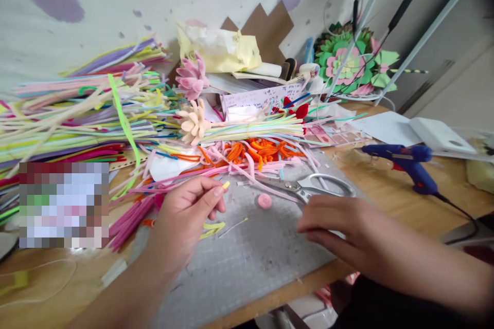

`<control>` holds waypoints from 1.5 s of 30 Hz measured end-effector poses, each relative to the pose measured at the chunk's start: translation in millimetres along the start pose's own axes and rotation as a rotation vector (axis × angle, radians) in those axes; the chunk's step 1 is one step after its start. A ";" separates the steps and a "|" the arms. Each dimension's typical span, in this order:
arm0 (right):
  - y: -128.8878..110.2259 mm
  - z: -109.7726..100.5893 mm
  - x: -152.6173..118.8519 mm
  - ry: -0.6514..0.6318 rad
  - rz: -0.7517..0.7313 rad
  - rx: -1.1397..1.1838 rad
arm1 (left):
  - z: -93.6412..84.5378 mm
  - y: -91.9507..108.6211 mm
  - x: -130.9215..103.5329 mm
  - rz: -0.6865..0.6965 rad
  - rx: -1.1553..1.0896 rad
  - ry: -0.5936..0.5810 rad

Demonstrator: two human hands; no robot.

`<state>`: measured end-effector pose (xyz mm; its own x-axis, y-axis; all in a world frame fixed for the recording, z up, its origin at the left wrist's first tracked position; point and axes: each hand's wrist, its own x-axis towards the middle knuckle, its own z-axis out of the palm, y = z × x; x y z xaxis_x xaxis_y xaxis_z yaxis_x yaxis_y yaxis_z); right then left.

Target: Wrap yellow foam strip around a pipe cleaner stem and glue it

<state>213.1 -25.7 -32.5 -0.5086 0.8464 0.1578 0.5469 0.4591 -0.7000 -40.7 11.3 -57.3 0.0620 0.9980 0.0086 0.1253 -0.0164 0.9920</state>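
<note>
My left hand (193,205) pinches a small yellow piece of pipe cleaner (226,185) between thumb and fingertip, above the grey cutting mat (239,272). My right hand (335,221) is blurred and lies over the near handle of the silver scissors (311,185); whether it grips them I cannot make out. The blades point left. Just below them sits a pink fuzzy disc (264,201). A bent yellow pipe cleaner (211,229) and a thin, mostly bare wire (233,227) with a yellow tip lie between my hands on the mat.
Bundles of coloured pipe cleaners (77,128) pile up on the left. Orange curled pieces (266,151) and fuzzy flowers, one pink (192,77) and one cream (194,122), lie behind the mat. A blue glue gun (409,159) with a trailing cord is at right.
</note>
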 end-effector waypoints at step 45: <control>-5.7 48.0 62.9 0.355 -0.576 -0.075 | 11.1 0.8 -6.8 -0.414 -0.566 -0.030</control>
<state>146.1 12.0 -51.9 -0.4907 0.4927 0.7187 0.3055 0.8697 -0.3877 -30.0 3.9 -58.0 0.1489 0.9133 -0.3790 -0.3897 0.4064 0.8264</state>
